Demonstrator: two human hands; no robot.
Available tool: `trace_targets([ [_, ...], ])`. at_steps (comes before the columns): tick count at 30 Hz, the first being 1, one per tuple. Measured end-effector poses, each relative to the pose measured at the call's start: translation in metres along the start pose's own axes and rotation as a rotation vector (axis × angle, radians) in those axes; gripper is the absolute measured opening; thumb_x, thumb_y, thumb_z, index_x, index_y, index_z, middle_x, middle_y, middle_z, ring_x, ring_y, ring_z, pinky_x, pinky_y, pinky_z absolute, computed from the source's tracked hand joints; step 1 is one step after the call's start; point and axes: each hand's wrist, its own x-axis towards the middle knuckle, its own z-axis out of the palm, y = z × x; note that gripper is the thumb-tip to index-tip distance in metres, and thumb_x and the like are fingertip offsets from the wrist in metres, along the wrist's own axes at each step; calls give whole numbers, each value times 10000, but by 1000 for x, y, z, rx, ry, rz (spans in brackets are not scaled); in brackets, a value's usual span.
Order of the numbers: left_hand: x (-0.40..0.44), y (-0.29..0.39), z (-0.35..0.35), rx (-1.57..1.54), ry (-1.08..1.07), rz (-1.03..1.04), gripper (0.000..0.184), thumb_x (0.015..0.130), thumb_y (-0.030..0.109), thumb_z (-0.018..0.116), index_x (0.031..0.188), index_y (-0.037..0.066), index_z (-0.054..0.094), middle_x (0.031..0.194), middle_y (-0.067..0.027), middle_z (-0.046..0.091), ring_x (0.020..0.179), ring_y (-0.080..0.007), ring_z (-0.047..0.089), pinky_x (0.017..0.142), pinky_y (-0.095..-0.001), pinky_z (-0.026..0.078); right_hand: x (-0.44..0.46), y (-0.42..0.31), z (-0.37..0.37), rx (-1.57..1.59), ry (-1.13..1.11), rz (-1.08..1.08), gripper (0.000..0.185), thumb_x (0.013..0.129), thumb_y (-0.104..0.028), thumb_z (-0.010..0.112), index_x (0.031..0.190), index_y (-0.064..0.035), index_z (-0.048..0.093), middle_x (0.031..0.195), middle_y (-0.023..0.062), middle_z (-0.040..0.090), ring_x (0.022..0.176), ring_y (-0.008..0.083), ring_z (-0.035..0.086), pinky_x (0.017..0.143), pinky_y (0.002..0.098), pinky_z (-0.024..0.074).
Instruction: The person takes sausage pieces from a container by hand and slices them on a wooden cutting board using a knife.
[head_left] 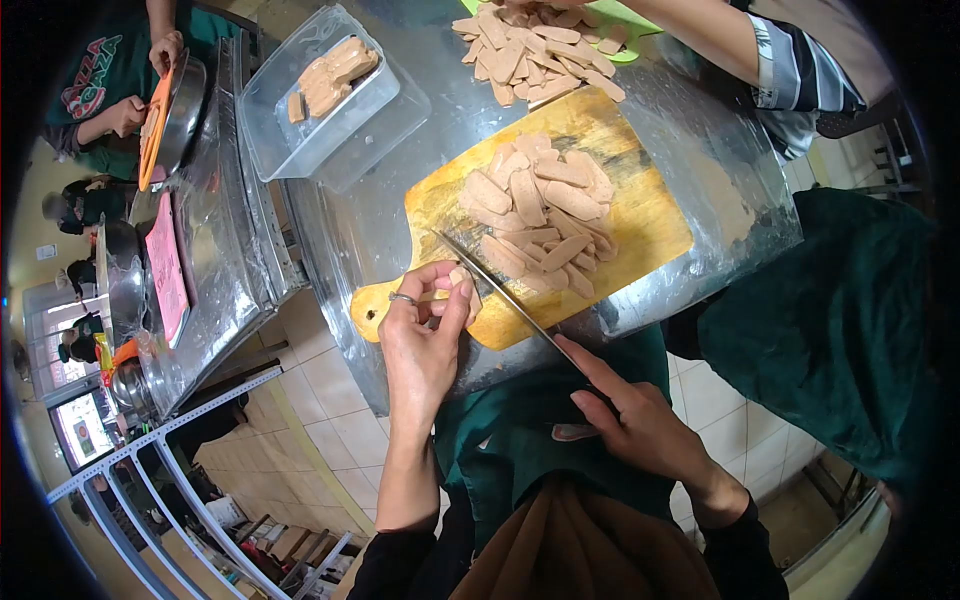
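My left hand [420, 345] pinches a small piece of pinkish-brown sausage [472, 298] between thumb and fingers, over the near left part of the yellow cutting board [650, 215]. In my right hand [648, 430] is a long knife [505, 292], gripped with the index finger stretched along it. The blade slants up and left across the board, its tip just beyond my left fingers. Heaped on the board beyond the blade are several flat, oblong sausage slices [530, 195]. The knife's handle is mostly hidden by my palm.
A clear plastic container [275, 120] holding sausage chunks [338, 78] stands at the back left. More slices [530, 50] lie by a green board [635, 18], near another person's arm [705, 40]. On the left table are a pink board [168, 270] and a person holding an orange board [152, 140].
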Motion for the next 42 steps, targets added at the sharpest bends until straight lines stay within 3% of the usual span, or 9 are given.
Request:
trace_targets([
  [8,9,23,8,-221,-38,60,257,937,62,660,1176,-15,603,996,-32,618,751,-76,604,686,-219,513,-18,-25,-32,67,159,106,549,976,-81,523,1501,-121,370,1374,208,545,1132,418,606,919,365,491],
  [10,14,33,19,-202,-50,175,257,934,64,666,1177,2,611,994,-26,613,754,-67,591,700,-220,518,-21,-13,-35,-11,286,23,551,953,-18,522,1485,-82,395,1322,201,595,961,298,678,844,322,501],
  [13,28,34,41,36,-48,366,231,905,69,697,1132,39,661,962,-37,638,798,-88,604,718,-240,528,-20,-21,-40,31,355,126,546,968,-27,510,1498,-77,384,763,68,613,572,76,502,559,241,446],
  [16,36,39,35,222,-10,455,229,871,79,726,1095,50,690,960,-67,662,780,-152,618,714,-269,524,-17,-18,-38,86,393,156,541,984,-65,506,1507,-84,372,647,-4,512,540,54,456,515,222,393],
  [25,184,41,-98,528,491,533,259,917,66,612,1168,30,660,965,-157,705,790,-231,682,725,-343,530,-19,-16,-39,147,375,133,533,1001,-113,501,1512,-69,356,633,4,507,533,54,464,501,227,395],
  [29,287,30,-144,958,406,264,346,861,191,680,1166,32,644,1141,-229,661,1088,-371,638,928,-459,512,-22,-20,-37,145,399,153,526,1001,-110,502,1508,-72,368,645,5,525,537,51,471,502,227,399],
  [36,332,6,-138,1036,261,46,348,854,262,664,1107,22,669,1194,-259,642,1126,-401,622,973,-446,505,-28,-27,-28,86,298,133,561,964,-38,542,1498,-62,371,901,90,592,726,126,539,640,266,440],
  [39,328,4,-154,794,382,198,422,881,376,603,1088,18,687,1089,-232,689,1048,-388,659,904,-427,523,-25,-30,-27,36,102,88,611,962,-35,534,1524,-81,299,1309,232,584,1075,326,647,896,347,493],
  [42,257,49,-166,246,156,311,331,936,249,670,1163,16,607,838,-27,666,720,-55,595,636,-219,481,-14,-26,-21,52,-58,-35,632,992,-94,511,1552,-120,220,1352,275,539,1062,427,639,921,399,496],
])
